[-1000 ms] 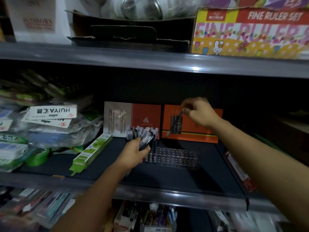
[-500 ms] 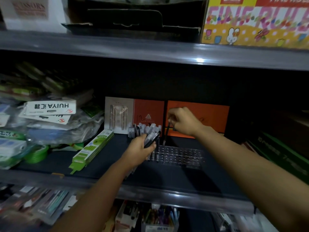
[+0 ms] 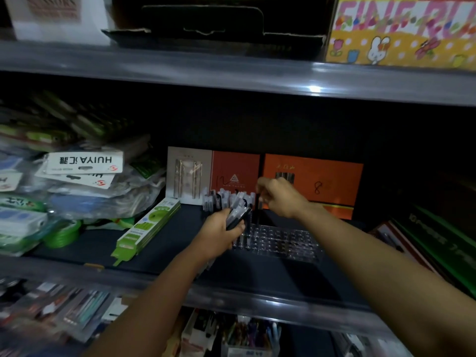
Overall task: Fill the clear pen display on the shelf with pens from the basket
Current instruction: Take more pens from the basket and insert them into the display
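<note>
The clear pen display [image 3: 280, 242] lies flat on the dark middle shelf [image 3: 85, 247], a grid of small holes. Several pens [image 3: 226, 198] stand in its left end. My left hand [image 3: 219, 233] grips a bundle of pens [image 3: 238, 215] just left of the display. My right hand [image 3: 279, 195] pinches the top of one dark pen [image 3: 258, 211], held upright over the display's left rear holes. No basket is in view.
Orange and beige pen boxes [image 3: 313, 185] stand against the back of the shelf. A green pack [image 3: 146, 228] lies left of the display, with bagged stationery [image 3: 79, 181] beyond it. Dark green boxes [image 3: 438, 235] sit to the right. The upper shelf [image 3: 231, 73] hangs overhead.
My right hand has come down and leftward from in front of the orange box, bringing its pen upright over the display. My left hand has kept its bundle.
</note>
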The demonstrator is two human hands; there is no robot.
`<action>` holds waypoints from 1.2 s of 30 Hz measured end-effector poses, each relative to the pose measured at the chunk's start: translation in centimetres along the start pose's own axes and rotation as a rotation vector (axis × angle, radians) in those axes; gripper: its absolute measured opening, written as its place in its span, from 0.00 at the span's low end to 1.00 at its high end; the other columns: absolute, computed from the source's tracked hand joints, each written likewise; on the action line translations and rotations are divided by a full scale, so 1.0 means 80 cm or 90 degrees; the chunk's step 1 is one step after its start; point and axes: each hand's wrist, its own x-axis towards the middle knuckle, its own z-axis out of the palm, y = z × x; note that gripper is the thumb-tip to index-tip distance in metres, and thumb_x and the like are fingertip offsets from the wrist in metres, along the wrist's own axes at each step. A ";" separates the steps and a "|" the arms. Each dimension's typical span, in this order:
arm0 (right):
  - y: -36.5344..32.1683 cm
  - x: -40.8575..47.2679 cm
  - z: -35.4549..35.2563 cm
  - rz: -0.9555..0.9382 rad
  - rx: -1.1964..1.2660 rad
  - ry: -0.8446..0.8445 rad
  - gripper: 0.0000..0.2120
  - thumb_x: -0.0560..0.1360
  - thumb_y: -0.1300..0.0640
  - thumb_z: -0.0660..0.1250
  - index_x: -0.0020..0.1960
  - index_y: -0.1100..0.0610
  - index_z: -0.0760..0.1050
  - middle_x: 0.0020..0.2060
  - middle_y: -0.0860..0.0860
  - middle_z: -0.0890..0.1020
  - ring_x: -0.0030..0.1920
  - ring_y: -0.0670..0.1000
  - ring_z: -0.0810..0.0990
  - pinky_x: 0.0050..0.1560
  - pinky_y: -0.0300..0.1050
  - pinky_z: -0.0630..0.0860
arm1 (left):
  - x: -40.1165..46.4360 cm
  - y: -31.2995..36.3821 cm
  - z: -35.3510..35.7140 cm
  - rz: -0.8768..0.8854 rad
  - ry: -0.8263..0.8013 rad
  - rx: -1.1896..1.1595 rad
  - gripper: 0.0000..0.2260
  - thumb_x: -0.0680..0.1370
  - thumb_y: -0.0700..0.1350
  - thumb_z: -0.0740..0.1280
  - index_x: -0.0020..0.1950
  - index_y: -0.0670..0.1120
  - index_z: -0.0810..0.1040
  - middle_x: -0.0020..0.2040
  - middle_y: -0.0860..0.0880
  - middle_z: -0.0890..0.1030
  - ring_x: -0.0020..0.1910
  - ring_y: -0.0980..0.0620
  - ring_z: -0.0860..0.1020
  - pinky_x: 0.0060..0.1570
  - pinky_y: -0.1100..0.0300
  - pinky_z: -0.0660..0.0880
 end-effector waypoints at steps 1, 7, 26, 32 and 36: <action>-0.001 0.001 0.002 0.001 -0.002 -0.001 0.09 0.73 0.71 0.63 0.47 0.58 0.74 0.34 0.49 0.76 0.38 0.53 0.77 0.38 0.50 0.75 | -0.001 0.000 0.000 0.002 -0.001 -0.002 0.05 0.79 0.43 0.64 0.44 0.51 0.73 0.34 0.50 0.75 0.29 0.55 0.73 0.29 0.63 0.72; 0.003 0.005 0.001 -0.010 -0.009 -0.001 0.07 0.75 0.68 0.63 0.47 0.58 0.77 0.40 0.54 0.81 0.42 0.55 0.79 0.44 0.56 0.79 | 0.001 -0.003 0.000 0.006 -0.009 0.010 0.05 0.78 0.43 0.65 0.44 0.51 0.73 0.35 0.51 0.76 0.28 0.57 0.73 0.29 0.63 0.71; -0.041 -0.051 -0.069 -0.118 0.224 -0.034 0.01 0.75 0.62 0.70 0.45 0.58 0.80 0.39 0.53 0.84 0.40 0.45 0.82 0.44 0.44 0.79 | -0.013 0.027 0.023 0.033 -0.029 0.019 0.05 0.78 0.43 0.65 0.54 0.45 0.74 0.41 0.47 0.77 0.31 0.56 0.73 0.29 0.63 0.73; -0.039 -0.053 -0.079 -0.091 0.222 0.020 0.04 0.74 0.64 0.68 0.41 0.57 0.78 0.38 0.56 0.83 0.36 0.48 0.78 0.43 0.54 0.77 | -0.020 0.032 0.014 0.033 -0.036 0.080 0.07 0.79 0.44 0.64 0.56 0.47 0.70 0.48 0.47 0.78 0.32 0.52 0.75 0.35 0.56 0.76; -0.036 -0.050 -0.093 -0.064 0.270 0.078 0.03 0.74 0.64 0.69 0.42 0.59 0.79 0.41 0.63 0.82 0.39 0.52 0.76 0.45 0.58 0.77 | -0.024 0.026 0.006 0.025 -0.015 0.084 0.07 0.79 0.44 0.65 0.56 0.49 0.72 0.43 0.46 0.79 0.31 0.54 0.75 0.34 0.59 0.74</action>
